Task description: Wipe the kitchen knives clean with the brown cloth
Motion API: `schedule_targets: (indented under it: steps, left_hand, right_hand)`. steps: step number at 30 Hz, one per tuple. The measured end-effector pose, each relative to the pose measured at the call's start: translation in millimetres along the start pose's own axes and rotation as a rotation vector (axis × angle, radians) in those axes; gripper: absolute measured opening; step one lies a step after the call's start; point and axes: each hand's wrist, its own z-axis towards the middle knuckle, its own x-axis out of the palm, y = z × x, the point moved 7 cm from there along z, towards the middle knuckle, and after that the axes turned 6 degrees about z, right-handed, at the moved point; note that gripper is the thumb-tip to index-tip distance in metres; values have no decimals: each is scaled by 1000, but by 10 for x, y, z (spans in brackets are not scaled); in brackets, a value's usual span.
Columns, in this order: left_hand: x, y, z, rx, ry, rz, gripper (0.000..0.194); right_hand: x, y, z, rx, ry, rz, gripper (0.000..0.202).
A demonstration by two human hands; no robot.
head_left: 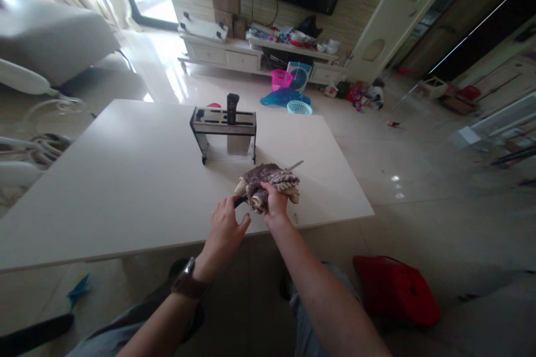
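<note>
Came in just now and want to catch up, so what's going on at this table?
Someone's right hand holds a bunched brown-and-cream cloth around what looks like a knife, its tip poking out past the cloth. The left hand is at its black handle; whether the fingers are closed on it is hard to tell. Beyond the hands, a rack stands on the white table, with another black-handled blade upright in it.

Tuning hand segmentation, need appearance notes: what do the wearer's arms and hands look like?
Left hand: no glove; a watch with a dark brown strap and silvery case at the wrist. Right hand: no glove, nothing visible on the wrist. No sleeves show on either forearm.
</note>
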Motion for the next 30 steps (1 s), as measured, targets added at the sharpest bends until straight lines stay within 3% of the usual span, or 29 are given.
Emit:
schedule_targets:
  steps: [3, 8, 16, 22, 30]
  left_hand:
    - [20, 0, 22, 22, 17, 14, 38]
    - [14, 25, 31, 12, 36, 16, 37]
    - [-11, 17, -1, -68, 191, 83, 30]
    - [-61, 4, 29, -53, 187, 51, 26]
    - [-97, 30, 23, -61, 182, 53, 27]
  right_hand:
    - [-4, 21, -60, 17, -71, 38, 42]
    - [33, 54, -140, 8, -48, 7, 45]
    - [87, 9, -179, 20, 39, -37, 38]
    - [111, 23, -174, 2, 63, -32, 40]
    - [165, -60, -222, 88, 148, -29, 41]
